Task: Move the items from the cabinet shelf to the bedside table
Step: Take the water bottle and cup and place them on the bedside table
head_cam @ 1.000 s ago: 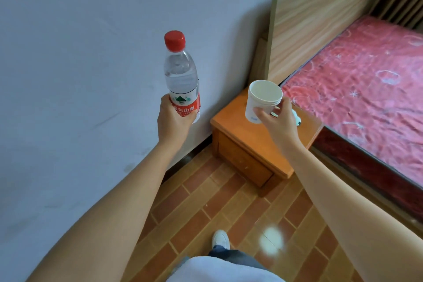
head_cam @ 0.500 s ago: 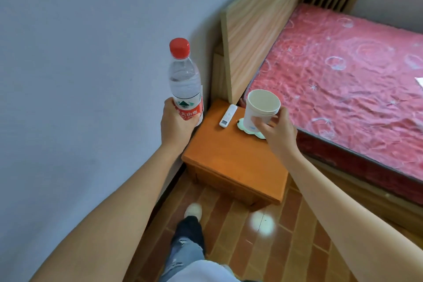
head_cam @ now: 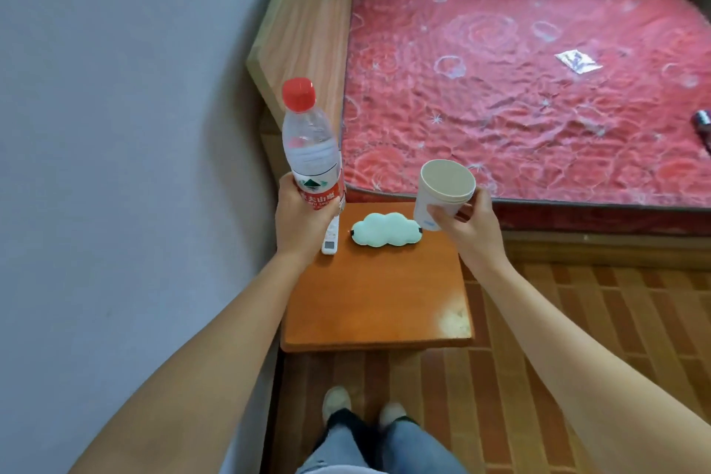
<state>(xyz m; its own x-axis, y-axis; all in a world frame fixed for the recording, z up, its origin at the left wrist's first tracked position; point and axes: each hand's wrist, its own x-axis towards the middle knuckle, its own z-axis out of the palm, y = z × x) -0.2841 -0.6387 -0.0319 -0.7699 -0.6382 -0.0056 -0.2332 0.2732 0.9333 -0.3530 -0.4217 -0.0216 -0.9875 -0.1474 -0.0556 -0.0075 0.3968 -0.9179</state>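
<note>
My left hand [head_cam: 302,221] grips a clear water bottle [head_cam: 309,144] with a red cap and red label, held upright above the back left corner of the orange wooden bedside table [head_cam: 379,304]. A white lidded jar [head_cam: 442,192] is in my right hand [head_cam: 467,227], tilted and raised over the table's back right corner. On the tabletop between my hands lie a pale green cloud-shaped eye mask [head_cam: 384,229] and a white remote control [head_cam: 331,239], the remote partly hidden behind my left hand.
A bed with a red quilted mattress [head_cam: 519,88] and a wooden headboard [head_cam: 304,31] stands behind the table. A grey wall [head_cam: 115,127] runs along the left. A small packet [head_cam: 577,60] lies on the mattress. My feet [head_cam: 361,408] stand on the brick-patterned floor [head_cam: 538,339].
I have stepped closer and turned to face the table squarely. Both hands, still holding the bottle and the jar, now hover over its back edge, and the eye mask has come into full view.
</note>
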